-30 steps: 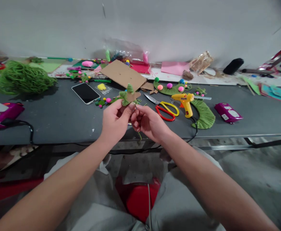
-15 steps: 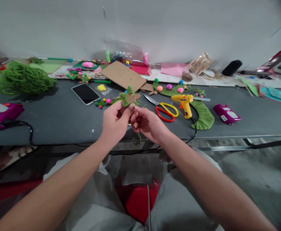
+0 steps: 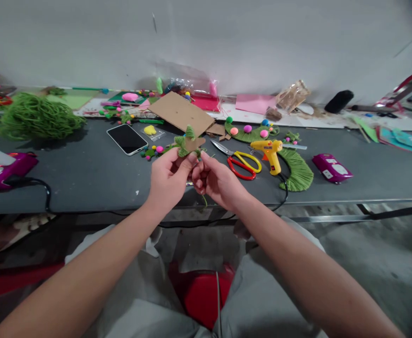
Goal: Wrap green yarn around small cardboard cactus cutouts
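Observation:
A small cardboard star (image 3: pixel 193 144), partly wrapped in green yarn, is pinched between the thumb and fingers of my left hand (image 3: pixel 168 180). My right hand (image 3: pixel 221 183) is close against it, thumb and fingers curled together on the green yarn; the exact pinch point is partly hidden. A loose yarn end (image 3: pixel 205 201) hangs below the hands. Just right of them lie scissors (image 3: pixel 244 162) with one red and one yellow handle. A yellow glue gun (image 3: pixel 269 152) rests beside a green yarn-wrapped curved piece (image 3: pixel 299 171).
A heap of green yarn (image 3: pixel 38 115) lies at the left, near a phone (image 3: pixel 127 138) and a purple device (image 3: pixel 6 171). Behind the hands is a cardboard sheet (image 3: pixel 181 112). A second purple device (image 3: pixel 331 167) sits at the right. The glue gun's cord (image 3: pixel 285 195) runs over the table edge.
My right thumb and index finger have shifted slightly up along the star's lower edge. My left hand keeps its hold, and the table items stay in place.

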Motion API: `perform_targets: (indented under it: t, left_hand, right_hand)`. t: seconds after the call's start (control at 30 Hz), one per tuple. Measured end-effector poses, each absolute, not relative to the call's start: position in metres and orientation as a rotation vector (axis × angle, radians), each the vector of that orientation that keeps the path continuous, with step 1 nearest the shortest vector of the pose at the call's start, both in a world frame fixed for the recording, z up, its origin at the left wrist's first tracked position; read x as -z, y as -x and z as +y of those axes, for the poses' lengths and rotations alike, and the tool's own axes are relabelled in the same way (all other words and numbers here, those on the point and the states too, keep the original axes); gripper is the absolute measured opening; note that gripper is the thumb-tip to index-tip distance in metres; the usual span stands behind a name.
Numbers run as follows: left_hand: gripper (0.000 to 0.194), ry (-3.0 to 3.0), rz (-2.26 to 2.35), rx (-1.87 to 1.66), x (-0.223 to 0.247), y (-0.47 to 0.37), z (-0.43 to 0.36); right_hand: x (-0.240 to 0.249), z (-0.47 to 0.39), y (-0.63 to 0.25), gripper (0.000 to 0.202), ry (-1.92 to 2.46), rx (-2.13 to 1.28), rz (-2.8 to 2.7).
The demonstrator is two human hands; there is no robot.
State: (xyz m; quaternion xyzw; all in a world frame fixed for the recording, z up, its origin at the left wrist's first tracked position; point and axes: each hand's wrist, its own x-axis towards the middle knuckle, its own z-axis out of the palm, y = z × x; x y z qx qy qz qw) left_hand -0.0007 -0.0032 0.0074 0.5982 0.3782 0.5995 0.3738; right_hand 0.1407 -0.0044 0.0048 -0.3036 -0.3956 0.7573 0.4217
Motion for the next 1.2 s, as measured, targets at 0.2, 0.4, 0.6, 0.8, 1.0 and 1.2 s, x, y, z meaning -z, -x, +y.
perform_targets:
  t: [0.2, 0.4, 0.6, 0.8, 1.0, 1.2]
  left_hand:
    - [0.025, -1.241, 0.833, -1.53, -0.001, 0.007, 0.007]
    - [0.023, -1.219, 0.875, -1.5, -0.005, 0.009, 0.007]
    - [0.025, -1.305, 0.938, -1.514, -0.003, 0.011, 0.009]
    - [0.024, -1.321, 0.943, -1.475, -0.002, 0.011, 0.009]
    - [0.024, -1.375, 0.958, -1.461, 0.0, 0.012, 0.01]
    - [0.025, -1.449, 0.964, -1.423, 0.001, 0.01, 0.007]
  right_hand:
    - [-0.004, -0.01, -0.139, 0.05, 0.77, -1.754, -1.131]
    - [-0.004, -0.007, -0.14, 0.027, 0.754, -1.689, -1.072]
    - [-0.01, 0.002, -0.151, 0.012, 0.803, -1.522, -0.975]
    - [-0.011, 0.005, -0.155, 0.021, 0.791, -1.567, -0.957]
    - [-0.012, 0.004, -0.157, 0.015, 0.866, -1.433, -0.994]
    - [-0.012, 0.003, -0.158, 0.035, 0.89, -1.48, -0.979]
